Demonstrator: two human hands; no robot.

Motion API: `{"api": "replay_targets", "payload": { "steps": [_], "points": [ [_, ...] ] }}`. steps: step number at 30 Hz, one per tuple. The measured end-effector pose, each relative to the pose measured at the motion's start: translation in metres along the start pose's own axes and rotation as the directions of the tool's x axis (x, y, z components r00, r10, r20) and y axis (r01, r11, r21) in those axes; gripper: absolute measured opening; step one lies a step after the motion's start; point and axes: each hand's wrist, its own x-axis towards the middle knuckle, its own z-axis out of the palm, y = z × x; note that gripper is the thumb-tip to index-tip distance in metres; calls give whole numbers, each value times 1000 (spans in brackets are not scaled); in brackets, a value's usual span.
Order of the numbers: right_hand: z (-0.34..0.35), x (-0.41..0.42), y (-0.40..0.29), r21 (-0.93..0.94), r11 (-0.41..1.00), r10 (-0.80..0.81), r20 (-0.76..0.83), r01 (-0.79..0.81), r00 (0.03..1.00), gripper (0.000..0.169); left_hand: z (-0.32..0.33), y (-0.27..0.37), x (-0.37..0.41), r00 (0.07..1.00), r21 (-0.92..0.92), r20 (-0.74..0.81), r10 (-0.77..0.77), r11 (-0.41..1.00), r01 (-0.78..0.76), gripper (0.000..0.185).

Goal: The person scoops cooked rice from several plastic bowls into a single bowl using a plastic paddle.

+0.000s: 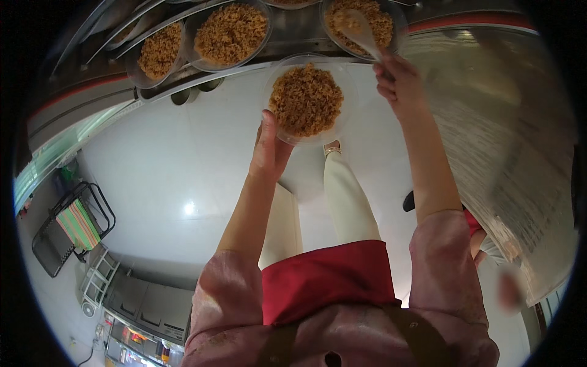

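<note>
My left hand holds a round clear plastic bowl from its near left side, over the floor. Brown fried rice fills the middle of that bowl. In my right hand is the handle of a pale rice paddle. The paddle's blade is over another clear bowl of fried rice on the counter, with some rice on it. Whether the blade touches the rice below I cannot tell. Two more clear bowls of fried rice, one larger and one at the left, stand along the counter.
Long metal handles lie across the counter at the upper left. A translucent, blurred panel rises at my right, with part of another person beside it. A folding chair and a steel cabinet stand at the lower left.
</note>
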Motion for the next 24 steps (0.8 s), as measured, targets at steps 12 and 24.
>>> {"api": "replay_targets", "payload": {
  "steps": [12,24],
  "points": [
    [-5,-96,-11,-868,313,-358,268,386,894,27,-8,3,-3,999,48,46,9,999,-11,106],
    [21,-102,-21,-957,113,-64,262,268,963,22,-1,14,-7,991,92,-43,123,989,-119,96]
  ]
}}
